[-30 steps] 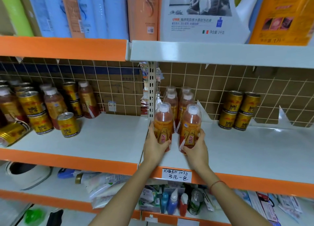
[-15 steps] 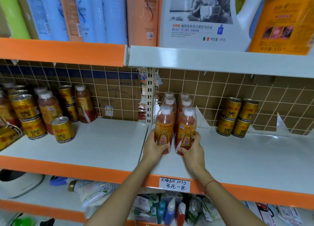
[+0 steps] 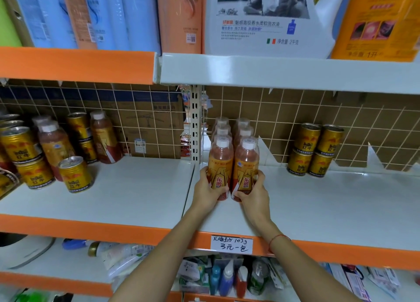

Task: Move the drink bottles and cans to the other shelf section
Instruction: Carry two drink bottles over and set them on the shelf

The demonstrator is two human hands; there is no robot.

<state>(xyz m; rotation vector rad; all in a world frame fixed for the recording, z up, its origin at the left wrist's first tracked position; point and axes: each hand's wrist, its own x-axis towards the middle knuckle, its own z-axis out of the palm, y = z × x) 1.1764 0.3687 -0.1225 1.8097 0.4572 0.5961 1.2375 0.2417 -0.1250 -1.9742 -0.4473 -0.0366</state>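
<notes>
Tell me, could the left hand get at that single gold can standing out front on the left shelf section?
Probably yes, once it lets go: the left hand grips a drink bottle now, but bare shelf lies between it and the gold can, with nothing in front.

Landmark: perforated cream upright post (image 3: 195, 124) dividing shelving into two sections. Left of post: pale shelf board (image 3: 127, 188) with orange front edge, white wire grid back panel (image 3: 145, 120), cardboard box (image 3: 156, 122) behind grid. Right of post: pale shelf board (image 3: 329, 201), brown backing behind grid, handwritten price tag (image 3: 231, 244) on orange edge below. Above post: upper shelf (image 3: 284, 71) carrying tall detergent bottles (blue, peach, white, orange). Below: lower shelf with mixed small packets, blurred. Lighting even, soft glare on boards.
</notes>
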